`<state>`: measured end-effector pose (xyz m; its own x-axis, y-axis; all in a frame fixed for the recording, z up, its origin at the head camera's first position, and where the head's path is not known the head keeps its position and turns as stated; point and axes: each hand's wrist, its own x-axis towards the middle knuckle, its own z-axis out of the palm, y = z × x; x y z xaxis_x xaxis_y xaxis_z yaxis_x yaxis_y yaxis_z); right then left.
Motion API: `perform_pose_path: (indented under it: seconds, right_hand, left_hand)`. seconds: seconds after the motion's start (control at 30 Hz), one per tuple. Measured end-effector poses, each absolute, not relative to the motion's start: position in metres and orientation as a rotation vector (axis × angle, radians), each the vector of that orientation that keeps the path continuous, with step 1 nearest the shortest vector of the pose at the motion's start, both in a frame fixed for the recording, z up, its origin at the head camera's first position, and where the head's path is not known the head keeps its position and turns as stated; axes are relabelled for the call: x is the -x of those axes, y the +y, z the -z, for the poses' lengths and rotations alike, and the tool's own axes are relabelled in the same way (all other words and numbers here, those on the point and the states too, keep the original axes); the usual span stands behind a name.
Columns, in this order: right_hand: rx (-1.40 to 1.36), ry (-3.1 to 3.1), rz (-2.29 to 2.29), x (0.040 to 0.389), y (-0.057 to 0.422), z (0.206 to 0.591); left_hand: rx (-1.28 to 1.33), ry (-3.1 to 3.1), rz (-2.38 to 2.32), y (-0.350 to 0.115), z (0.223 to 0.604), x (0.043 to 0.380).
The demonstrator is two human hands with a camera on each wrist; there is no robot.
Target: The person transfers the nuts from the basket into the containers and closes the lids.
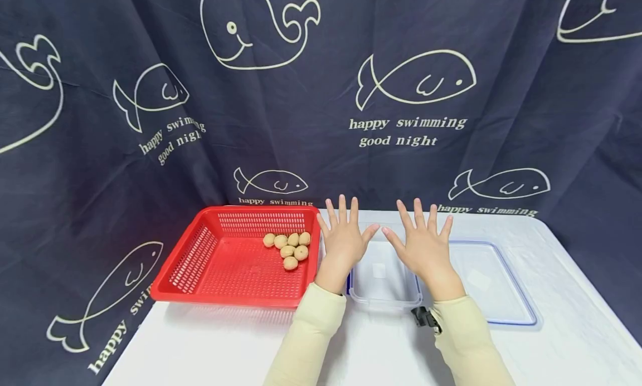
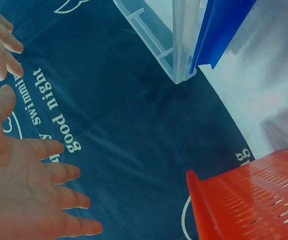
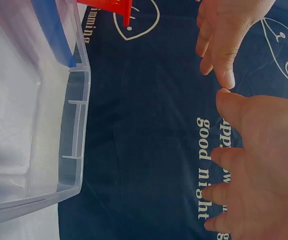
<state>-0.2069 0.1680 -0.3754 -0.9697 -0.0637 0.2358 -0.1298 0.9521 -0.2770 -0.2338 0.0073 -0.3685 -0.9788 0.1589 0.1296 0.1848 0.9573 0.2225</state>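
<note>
On the left of the white table point(image 1: 220, 347), you have one red basket point(image 1: 241, 266), its back rim close to the dark blue cloth point(image 1: 331, 146). Seven walnuts point(image 1: 287, 252) lie in it, bunched towards the back right corner; the basket's perforated floor shows open to their left. Beside the basket's right rim, your left hand point(image 1: 343, 240) is raised, its five fingers straight and spread. Next along, lower than your hands and between your forearms, sits one clear container point(image 1: 386, 288), open at the top, with one blue flap point(image 1: 348, 283) showing on its left side. Your right hand point(image 1: 425, 247) is also raised, all five fingers spread and straight; the two thumb tips nearly meet, and you cannot tell whether they touch. Farthest right, one clear lid point(image 1: 494, 280) with a blue rim lies flat. Beyond it, a strip of table runs to the right edge; in front of the basket, white tabletop leaves you room to move.
</note>
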Motion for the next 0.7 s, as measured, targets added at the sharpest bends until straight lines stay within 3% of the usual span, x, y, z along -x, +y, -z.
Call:
perform_pose_path:
  seconds: [0.7]
  right_hand:
    - [-0.230, -2.753, -0.384, 0.210, 0.170, 0.354]
  left_hand:
    - [0.315, -2.970, 0.393, -0.002, 0.334, 0.238]
